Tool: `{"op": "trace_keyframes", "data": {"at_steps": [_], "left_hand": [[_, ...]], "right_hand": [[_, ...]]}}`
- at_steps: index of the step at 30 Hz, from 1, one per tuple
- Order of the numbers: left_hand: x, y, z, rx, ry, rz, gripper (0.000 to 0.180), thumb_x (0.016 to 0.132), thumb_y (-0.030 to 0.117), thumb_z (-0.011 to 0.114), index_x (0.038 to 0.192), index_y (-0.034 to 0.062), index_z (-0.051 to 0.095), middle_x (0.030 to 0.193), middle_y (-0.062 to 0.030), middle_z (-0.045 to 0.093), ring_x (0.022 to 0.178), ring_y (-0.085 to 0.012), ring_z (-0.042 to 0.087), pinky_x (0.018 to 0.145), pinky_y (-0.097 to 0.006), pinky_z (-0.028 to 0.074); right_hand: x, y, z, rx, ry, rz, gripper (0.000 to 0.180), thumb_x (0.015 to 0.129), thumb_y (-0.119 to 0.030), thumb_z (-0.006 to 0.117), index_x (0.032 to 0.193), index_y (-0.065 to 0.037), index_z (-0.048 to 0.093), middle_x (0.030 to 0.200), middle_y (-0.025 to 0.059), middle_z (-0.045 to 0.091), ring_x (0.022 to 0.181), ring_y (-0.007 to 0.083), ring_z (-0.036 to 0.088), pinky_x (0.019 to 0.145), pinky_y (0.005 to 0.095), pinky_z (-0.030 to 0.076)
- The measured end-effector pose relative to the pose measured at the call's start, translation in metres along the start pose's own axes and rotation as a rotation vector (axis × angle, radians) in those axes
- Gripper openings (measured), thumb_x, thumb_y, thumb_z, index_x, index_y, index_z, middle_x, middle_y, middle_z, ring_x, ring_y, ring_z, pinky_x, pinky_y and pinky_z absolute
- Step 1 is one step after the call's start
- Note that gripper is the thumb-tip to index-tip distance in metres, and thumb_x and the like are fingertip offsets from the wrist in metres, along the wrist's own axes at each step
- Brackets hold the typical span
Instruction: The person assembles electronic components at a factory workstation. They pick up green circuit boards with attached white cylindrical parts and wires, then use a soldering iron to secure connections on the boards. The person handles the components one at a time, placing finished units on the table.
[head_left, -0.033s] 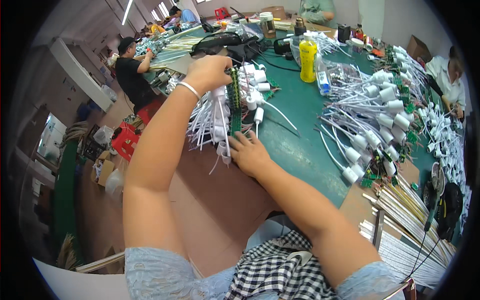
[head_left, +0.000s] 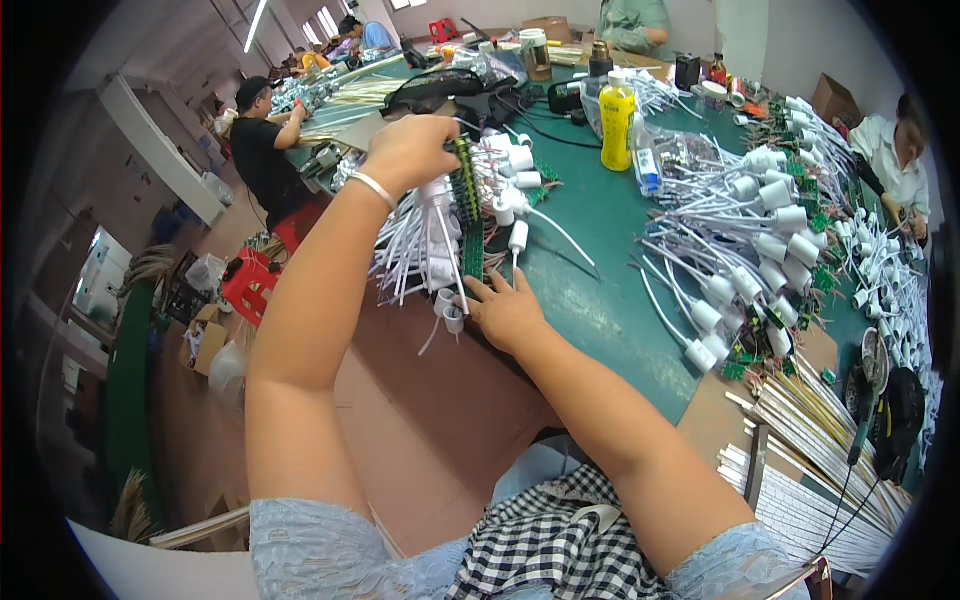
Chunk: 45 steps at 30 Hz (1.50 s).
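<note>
A long green circuit board strip (head_left: pixel 468 205) with rows of small dark and yellowish parts stands at the table's left edge. My left hand (head_left: pixel 408 155) is closed on its far end, thumb and fingers gripping it. At the strip's near end lies my right hand (head_left: pixel 508 318), fingers spread, the fingertips touching or just beside the board. White cylindrical caps with white wires (head_left: pixel 410 245) crowd the strip's left side. More white caps (head_left: pixel 515 160) lie to its right, next to small green boards (head_left: pixel 545 172). The underside of the strip is hidden.
A yellow bottle (head_left: pixel 617 125) stands on the green table (head_left: pixel 570 290), beside a clear bottle (head_left: pixel 648 168). Piles of wired white caps (head_left: pixel 770 240) cover the right side. Light strips (head_left: pixel 800 480) lie at the near right. Other people (head_left: pixel 262 150) work around the table.
My left hand has shifted very slightly to the left and down with the strip's far end. The right hand's fingers have spread a little and moved slightly.
</note>
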<state>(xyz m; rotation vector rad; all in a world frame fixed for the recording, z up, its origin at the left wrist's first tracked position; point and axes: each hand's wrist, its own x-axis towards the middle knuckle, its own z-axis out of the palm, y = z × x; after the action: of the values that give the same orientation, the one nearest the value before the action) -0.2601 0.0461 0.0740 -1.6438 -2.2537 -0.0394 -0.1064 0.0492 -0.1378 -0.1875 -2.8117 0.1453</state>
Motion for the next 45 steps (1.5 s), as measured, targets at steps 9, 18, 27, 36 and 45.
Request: {"op": "trace_keyframes", "data": {"at_steps": [9, 18, 27, 36, 45], "left_hand": [[0.005, -0.065, -0.114, -0.738, 0.202, -0.057, 0.026, 0.079, 0.013, 0.07, 0.1, 0.0029, 0.059, 0.085, -0.0025, 0.063, 0.075, -0.0088, 0.059, 0.064, -0.022, 0.046], [-0.011, 0.022, -0.157, -1.144, 0.424, 0.257, 0.022, 0.085, 0.012, 0.065, 0.102, 0.0015, 0.057, 0.087, -0.0051, 0.063, 0.078, -0.0112, 0.06, 0.069, -0.024, 0.048], [-0.171, 0.253, -0.012, -0.616, 0.753, 0.572, 0.032, 0.062, -0.003, 0.069, 0.091, 0.0073, 0.062, 0.098, -0.0086, 0.068, 0.081, -0.0262, 0.064, 0.071, -0.038, 0.05], [-0.153, 0.266, -0.026, -1.001, 0.686, 0.625, 0.027, 0.082, 0.023, 0.066, 0.101, 0.004, 0.063, 0.1, -0.0154, 0.064, 0.098, -0.0308, 0.059, 0.081, -0.038, 0.046], [-0.115, 0.291, 0.05, -1.011, -0.466, 0.558, 0.043, 0.088, 0.046, 0.053, 0.074, 0.0075, 0.066, 0.06, -0.0074, 0.058, 0.06, -0.0236, 0.054, 0.072, -0.039, 0.036]], "right_hand": [[0.018, 0.034, 0.008, -0.004, -0.057, 0.313, 0.038, 0.091, -0.016, 0.044, 0.126, -0.023, 0.055, 0.143, 0.0049, 0.039, 0.126, 0.0261, 0.043, 0.102, 0.0513, 0.034], [-0.095, 0.019, -0.111, 0.937, 0.274, 0.435, 0.027, 0.091, -0.019, 0.056, 0.114, -0.007, 0.062, 0.101, 0.0088, 0.067, 0.101, 0.0229, 0.06, 0.087, 0.0356, 0.046], [-0.219, 0.027, -0.174, 2.388, 0.525, 0.059, 0.085, 0.085, -0.073, 0.033, 0.14, -0.008, 0.035, 0.135, 0.0176, 0.046, 0.126, 0.0305, 0.043, 0.104, 0.0476, 0.035], [-0.334, 0.026, -0.166, 2.078, 0.347, 0.383, 0.067, 0.084, -0.041, 0.059, 0.136, -0.003, 0.038, 0.126, 0.0155, 0.055, 0.107, 0.0212, 0.058, 0.087, 0.031, 0.049], [-0.384, 0.007, -0.153, 1.838, 0.3, 0.681, 0.071, 0.081, -0.043, 0.063, 0.134, -0.002, 0.042, 0.121, 0.0149, 0.056, 0.106, 0.0204, 0.057, 0.091, 0.0317, 0.045]]}}
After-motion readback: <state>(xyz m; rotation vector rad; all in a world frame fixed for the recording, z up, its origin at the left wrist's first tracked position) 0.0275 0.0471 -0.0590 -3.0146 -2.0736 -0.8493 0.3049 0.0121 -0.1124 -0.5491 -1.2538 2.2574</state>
